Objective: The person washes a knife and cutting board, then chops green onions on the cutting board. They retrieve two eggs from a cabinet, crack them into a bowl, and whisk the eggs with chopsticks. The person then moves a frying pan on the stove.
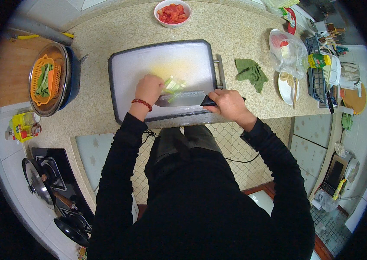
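My right hand grips the black handle of a kitchen knife. Its broad steel blade points left, low over the near part of a white cutting board with a dark rim. Just beyond the blade lies a small heap of cut pale-green and white vegetable, perhaps scallion, a little blurred. At the heap's left side is my left hand, fingers curled, close to the blade's far end. Its fingertips are hidden, so whether it pinches anything is unclear. A red bead bracelet circles that wrist.
A bowl of chopped tomato stands behind the board. To the right lie a green cloth, a white plate with chopsticks, and a plastic bag. Leafy greens fill an orange basket at left. A gas stove sits near left.
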### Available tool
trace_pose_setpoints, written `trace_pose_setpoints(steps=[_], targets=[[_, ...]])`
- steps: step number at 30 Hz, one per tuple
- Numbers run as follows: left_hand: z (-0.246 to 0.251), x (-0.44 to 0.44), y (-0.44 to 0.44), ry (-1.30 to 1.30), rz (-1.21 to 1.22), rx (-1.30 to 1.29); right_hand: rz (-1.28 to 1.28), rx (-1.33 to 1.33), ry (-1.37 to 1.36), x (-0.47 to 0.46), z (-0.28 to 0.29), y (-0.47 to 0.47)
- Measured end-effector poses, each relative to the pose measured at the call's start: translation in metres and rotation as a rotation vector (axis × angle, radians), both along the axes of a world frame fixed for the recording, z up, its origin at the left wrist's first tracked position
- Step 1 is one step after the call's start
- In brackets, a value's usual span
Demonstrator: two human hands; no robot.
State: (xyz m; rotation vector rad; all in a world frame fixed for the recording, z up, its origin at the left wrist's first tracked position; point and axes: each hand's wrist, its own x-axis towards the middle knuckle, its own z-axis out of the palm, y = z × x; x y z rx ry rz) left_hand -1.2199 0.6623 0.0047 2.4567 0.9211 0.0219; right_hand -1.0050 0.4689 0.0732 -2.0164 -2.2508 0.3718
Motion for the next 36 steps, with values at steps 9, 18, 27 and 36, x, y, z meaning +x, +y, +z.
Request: trace_pose_setpoints(steps=[9, 18, 27, 36], targets=[[0.006, 0.001, -0.002, -0.079, -0.168, 0.001, -0.007, -0.038, -0.017, 0.004, 0.004, 0.002], [-0.008, -0.004, -0.005, -0.229, 0.057, -0.084, -0.115, -0.09, 0.145, 0.028, 0.014, -0.025], [-0.02, -0.004, -0.045, -0.459, 0.134, 0.041, -0.56, -0.189, 0.749, -0.026, -0.02, -0.021], [-0.026, 0.002, -0.06, -0.488, 0.141, 0.183, -0.516, -0.184, 0.507, -0.059, -0.032, 0.009]])
